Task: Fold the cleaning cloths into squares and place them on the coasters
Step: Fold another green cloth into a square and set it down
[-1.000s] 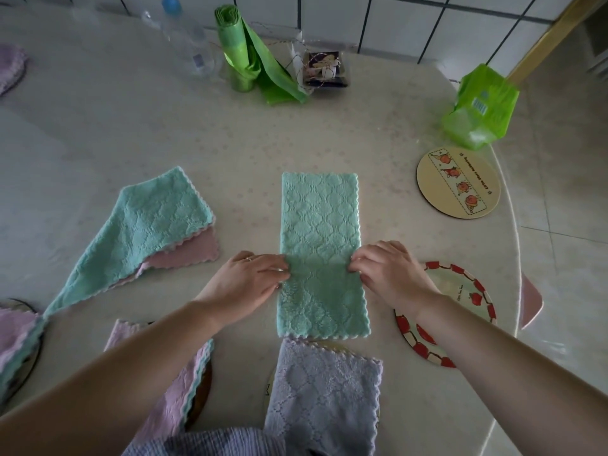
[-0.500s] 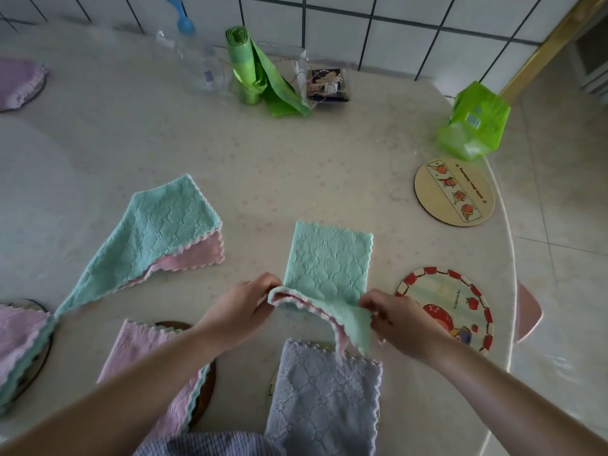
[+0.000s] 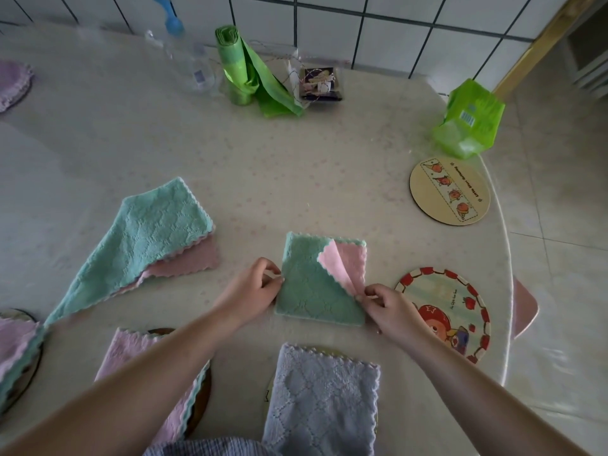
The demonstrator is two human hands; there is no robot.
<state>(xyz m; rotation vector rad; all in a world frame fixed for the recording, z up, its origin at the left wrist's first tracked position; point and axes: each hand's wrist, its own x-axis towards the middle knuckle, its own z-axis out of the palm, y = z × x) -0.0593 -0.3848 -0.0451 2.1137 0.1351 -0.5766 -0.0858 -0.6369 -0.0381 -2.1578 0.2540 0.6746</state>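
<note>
The left hand [image 3: 255, 287] has its fingers [image 3: 271, 269] curled in a pinch on the left edge of the folded green cleaning cloth [image 3: 309, 291] at the centre of the frame. The right hand [image 3: 390, 309] pinches the cloth's right edge between thumb and fingertips, just where a pink flap [image 3: 342, 264] peels back from the upper right corner and shows the cloth's pink underside. The cloth lies flat on the tabletop [image 3: 263, 166] as a near square, its lower edge just above a folded lavender cloth [image 3: 320, 399] in the lower centre of the frame, which covers most of a coaster beneath it.

Just right of the right hand lies a round coaster with a red-and-white rim and a cartoon figure [image 3: 450, 311], bare. Further up at the right sits a tan round coaster with a strip of small pictures [image 3: 449, 190], also bare. At the lower left a folded pink cloth [image 3: 131, 357] rests on a dark coaster, partly hidden by the left forearm. Left of centre an unfolded green and pink cloth [image 3: 148, 238] stretches diagonally toward another pink and green cloth [image 3: 16, 350] at the left edge of the frame.

Along the top of the frame stand a clear plastic bottle with a blue cap [image 3: 187, 60], a roll of green bags [image 3: 243, 70], a small dark packet [image 3: 320, 83], and, at the upper right, a green plastic package [image 3: 467, 120]. A purple cloth [image 3: 13, 83] shows at the upper left edge.
</note>
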